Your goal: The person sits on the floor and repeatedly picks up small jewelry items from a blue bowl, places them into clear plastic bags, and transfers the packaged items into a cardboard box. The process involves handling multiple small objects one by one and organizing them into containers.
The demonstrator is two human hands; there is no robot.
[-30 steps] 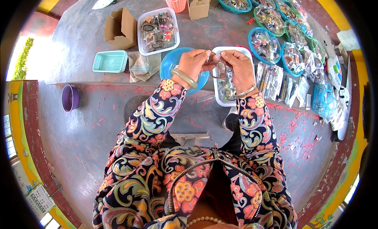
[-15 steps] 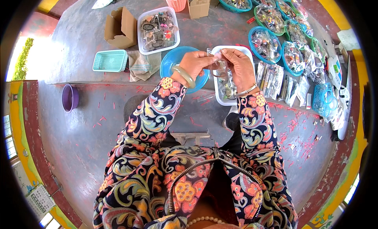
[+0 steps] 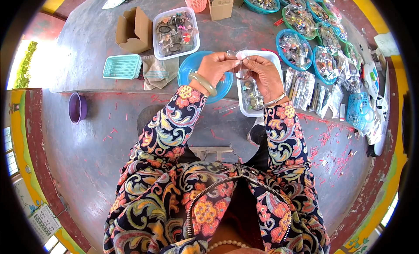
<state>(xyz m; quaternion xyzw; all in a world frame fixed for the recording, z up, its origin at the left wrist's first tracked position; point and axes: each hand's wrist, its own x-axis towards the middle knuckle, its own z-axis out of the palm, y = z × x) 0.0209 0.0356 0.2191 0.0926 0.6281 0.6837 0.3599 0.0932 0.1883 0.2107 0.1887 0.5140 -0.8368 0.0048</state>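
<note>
My left hand (image 3: 214,68) and my right hand (image 3: 265,73) meet above the table's near edge, fingertips pinched on a small clear plastic bag (image 3: 238,54). A brownish ring-shaped piece hangs at my right fingers, partly hidden; whether it is inside the bag I cannot tell. Under the right hand stands a white tray (image 3: 240,94) holding several small looped accessories. A translucent blue basin (image 3: 185,70) lies beneath my left hand. I wear a pale bangle (image 3: 203,84) on the left wrist and a thin bracelet on the right.
Left of the basin are a grey cloth (image 3: 155,75), a mint basket (image 3: 121,57), an open carton (image 3: 134,31) and a white tray of hair ties (image 3: 155,44). Several round baskets (image 3: 294,49) of packaged accessories fill the right side, with packets (image 3: 301,88) nearer. A purple bucket (image 3: 77,108) stands left.
My fingertips have drawn closer together on the clear bag, whose film now sticks up above them. The brownish ring is less visible. Both forearms have hardly moved.
</note>
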